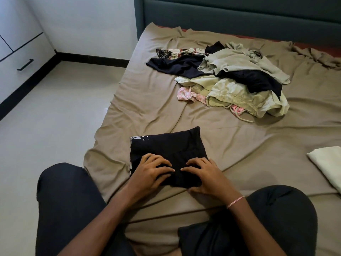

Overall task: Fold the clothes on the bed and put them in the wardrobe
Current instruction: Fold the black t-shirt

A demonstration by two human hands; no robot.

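Your left hand (153, 170) curls its grip into the folded black garment (166, 145) at the near edge of the bed (147, 100). Your right hand (204, 174) pinches the garment's near hem, thumb beneath. Lift unevenly and the folds will likely slump open or slide toward the floor (55, 135). The unfolded pile (230, 78) waits beyond.

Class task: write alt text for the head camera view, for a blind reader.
A left hand and right hand rest on a folded black garment on a tan bed sheet. A heap of unfolded clothes lies farther up the bed.
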